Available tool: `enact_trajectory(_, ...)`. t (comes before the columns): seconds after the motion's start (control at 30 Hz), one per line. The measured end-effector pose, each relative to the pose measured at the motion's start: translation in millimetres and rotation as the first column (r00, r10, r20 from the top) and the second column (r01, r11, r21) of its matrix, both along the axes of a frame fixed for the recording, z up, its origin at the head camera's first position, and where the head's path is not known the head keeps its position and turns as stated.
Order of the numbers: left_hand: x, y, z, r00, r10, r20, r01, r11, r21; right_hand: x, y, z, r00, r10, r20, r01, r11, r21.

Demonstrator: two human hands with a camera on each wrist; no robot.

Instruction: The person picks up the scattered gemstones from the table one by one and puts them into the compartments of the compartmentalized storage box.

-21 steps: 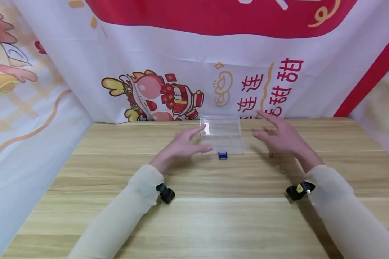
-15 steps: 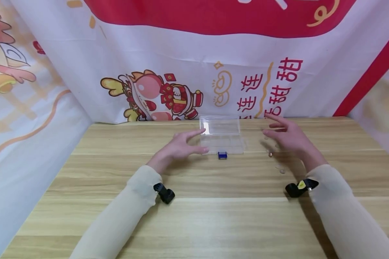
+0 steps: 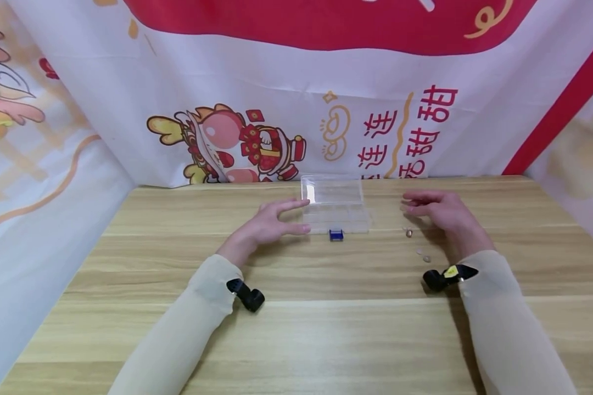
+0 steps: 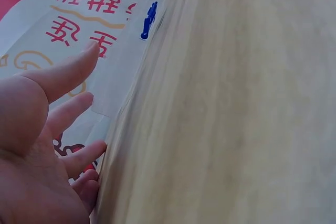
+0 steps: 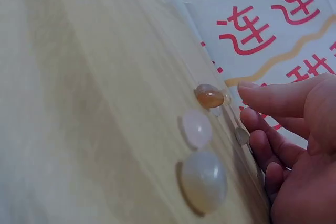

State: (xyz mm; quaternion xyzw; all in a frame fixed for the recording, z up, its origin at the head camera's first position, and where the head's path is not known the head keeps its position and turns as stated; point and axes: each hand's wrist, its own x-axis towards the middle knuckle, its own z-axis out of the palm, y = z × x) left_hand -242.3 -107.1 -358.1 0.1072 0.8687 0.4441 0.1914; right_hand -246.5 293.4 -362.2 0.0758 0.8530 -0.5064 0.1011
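A clear plastic compartment box (image 3: 343, 219) lies on the table with its lid (image 3: 337, 190) raised toward the cloth and a blue latch (image 3: 336, 235) at its front. At the box's left edge is my left hand (image 3: 272, 223), thumb and fingers spread and holding nothing. To the right of the box, my right hand (image 3: 445, 213) hovers low over the table, fingers loosely bent, with a gap between thumb and fingertips. Close by its fingers lie several smooth pebbles: an amber-brown one (image 5: 209, 96), a pale pink one (image 5: 197, 128), a larger whitish one (image 5: 205, 180) and a small greyish one (image 5: 241, 136).
The wood-grain table (image 3: 316, 340) ends at a white and red printed cloth (image 3: 257, 71) hanging right behind the box. More printed cloth (image 3: 44, 181) hangs along the left side. A black wrist camera (image 3: 247, 295) sits on each sleeve.
My right hand has moved away from the box, down toward the pebbles, and its fingers have drawn closer together. My left hand has shifted slightly to the left, staying spread.
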Motion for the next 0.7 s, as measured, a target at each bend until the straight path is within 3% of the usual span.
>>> enact_trajectory(0.37, 0.2, 1.9, -4.5, 1.0, 0.025, 0.002, -0.025, 1.0, 0.016, -0.3, -6.3, -4.1, 1.0, -0.02, 0.019, 0.018, 0.996, 0.084)
enact_trajectory(0.7, -0.8, 4.1, -3.3, 0.996, 0.081, 0.021, -0.082, 0.996, 0.024, -3.3, -8.3, -7.4, 1.0, -0.019, -0.022, 0.022, 0.991, 0.129)
